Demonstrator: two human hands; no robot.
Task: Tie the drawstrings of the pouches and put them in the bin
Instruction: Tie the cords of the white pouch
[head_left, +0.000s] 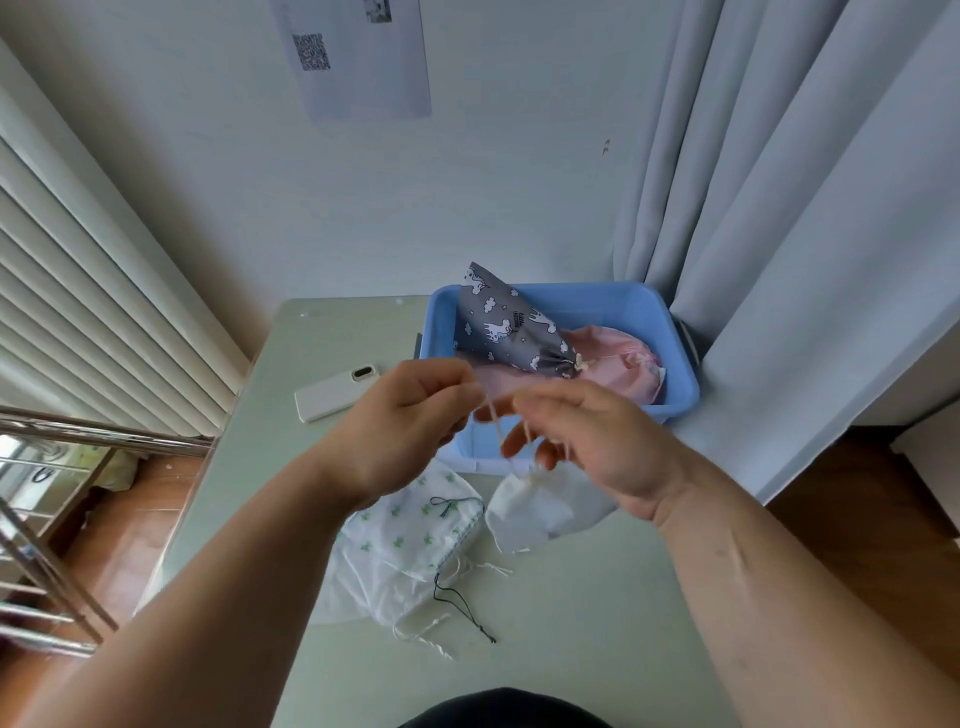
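Pinching cream drawstring (497, 431) of white pouch (535, 512): left grip (410, 421) thumb-to-finger on one strand, right grip (597, 441) fingers curled round other. Pouch below hands, over worktop (597, 623), near side of blue bin (597, 288). Grey llama-print pouch (504, 327), pink pouch (618, 364) inside bin.

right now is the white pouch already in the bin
No, the white pouch is outside the bin, on its near side, its strings held by the left hand and right hand.
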